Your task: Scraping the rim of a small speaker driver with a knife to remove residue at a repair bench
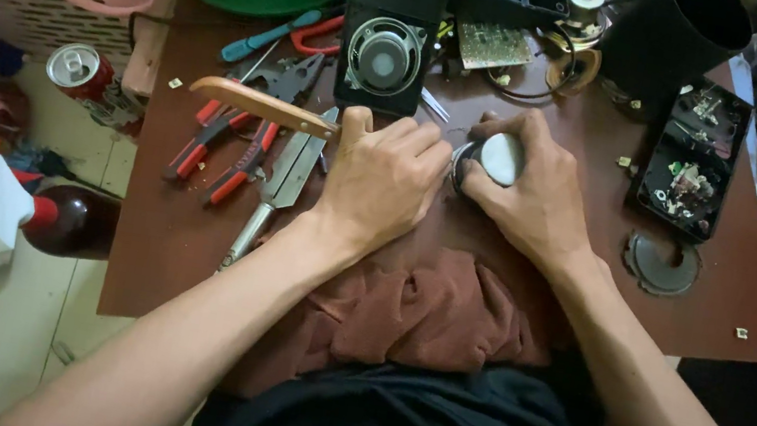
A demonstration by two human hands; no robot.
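Work on the small round metal part [501, 157] looks midway: the right hand [532, 192] grips it against the brown counter [162, 240], while the left hand [381, 181] is closed around a wooden-handled tool [259, 105], its tip hidden at the part. Whether anything has come loose cannot be told.

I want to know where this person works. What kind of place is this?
Probably a small repair bench for electronics. On the brown table lie red-handled pliers, a black speaker and a bare circuit board. The left hand grips a wooden-handled tool; the right hand holds a round metal part.
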